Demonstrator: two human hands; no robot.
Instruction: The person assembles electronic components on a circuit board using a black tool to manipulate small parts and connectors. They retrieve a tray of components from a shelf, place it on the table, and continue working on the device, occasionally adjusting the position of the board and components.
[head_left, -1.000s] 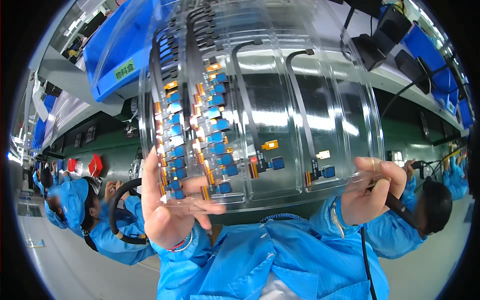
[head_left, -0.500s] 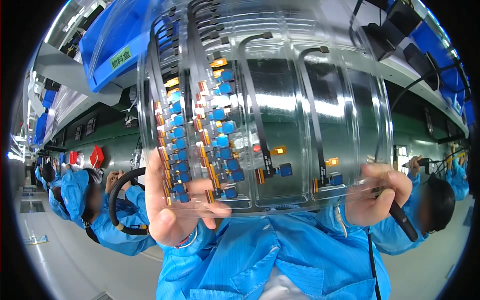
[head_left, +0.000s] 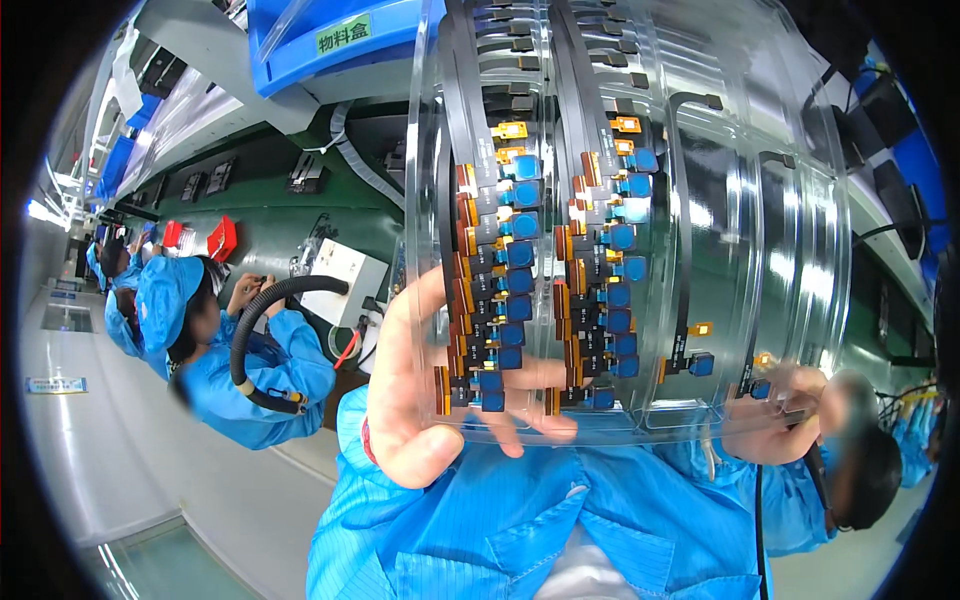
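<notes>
A clear plastic tray [head_left: 725, 270] with long compartments is held up in front of my chest. My left hand [head_left: 408, 385] grips its near left corner, thumb at the front edge and fingers showing through underneath. My right hand [head_left: 785, 420] is closed on the near right corner; a dark rod-like thing [head_left: 818, 475] shows just below it. Two left compartments hold rows of overlapping flat flex cables [head_left: 515, 280] with blue square pads and orange ends. Single flex cables [head_left: 683, 250] lie in two compartments further right.
A blue bin [head_left: 350, 45] sits on the shelf above. Behind the tray runs a green bench [head_left: 270, 200] with a white box [head_left: 345, 280] and red bins [head_left: 222, 238]. A black flexible hose [head_left: 240, 340] curves at left. Co-workers in blue [head_left: 240, 380] sit on both sides.
The tray and both hands now appear further right in view, and more of the left bench and co-worker shows. Both hands keep their hold, and the cables stay in their compartments.
</notes>
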